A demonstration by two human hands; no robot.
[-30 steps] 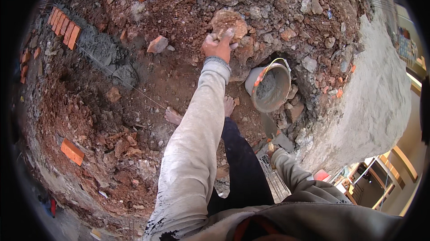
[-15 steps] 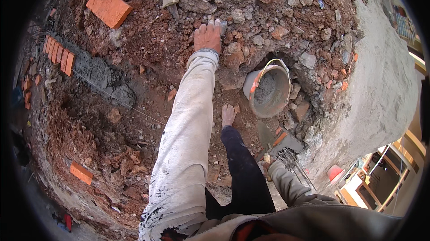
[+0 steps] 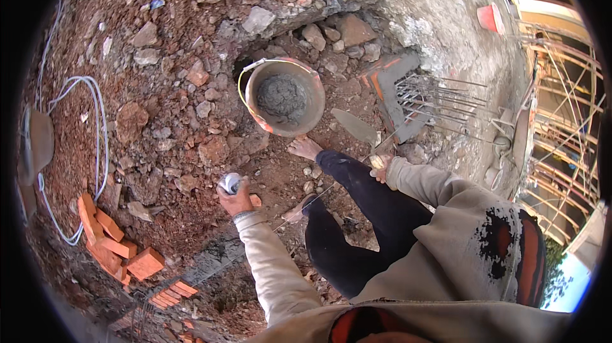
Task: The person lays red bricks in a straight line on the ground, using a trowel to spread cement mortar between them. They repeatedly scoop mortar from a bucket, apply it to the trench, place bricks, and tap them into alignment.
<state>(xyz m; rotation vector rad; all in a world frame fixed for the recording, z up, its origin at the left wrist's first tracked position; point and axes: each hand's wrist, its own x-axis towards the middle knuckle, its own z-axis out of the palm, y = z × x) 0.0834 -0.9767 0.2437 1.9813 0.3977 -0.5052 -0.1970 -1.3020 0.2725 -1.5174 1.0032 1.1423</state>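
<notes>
My left hand (image 3: 236, 200) is closed round a small, rounded white-and-bluish-grey object (image 3: 230, 182), held above the reddish soil; its exact kind is unclear. My right hand (image 3: 380, 167) grips the wooden handle of a trowel (image 3: 356, 127), whose flat blade points up and left towards the bucket. That bucket (image 3: 313, 97) holds wet grey mortar (image 3: 281, 99) and stands in a hollow just beyond my bare foot (image 3: 305, 148). Its pale wire handle rests over to the left side. Right of the trowel lies a band of grey mortar edged with orange brick (image 3: 380, 91).
Steel rods (image 3: 446, 97) stick out at the right. A string (image 3: 290, 220) runs low past my feet. Loose bricks (image 3: 108, 244) lie at the lower left, near a row of set bricks (image 3: 173, 293). A pale hose (image 3: 97, 120) loops on the rubble at left.
My view has swung to the right. My left hand has left the rubble and come back nearer my body with the small object in it. The trowel stays in my right hand.
</notes>
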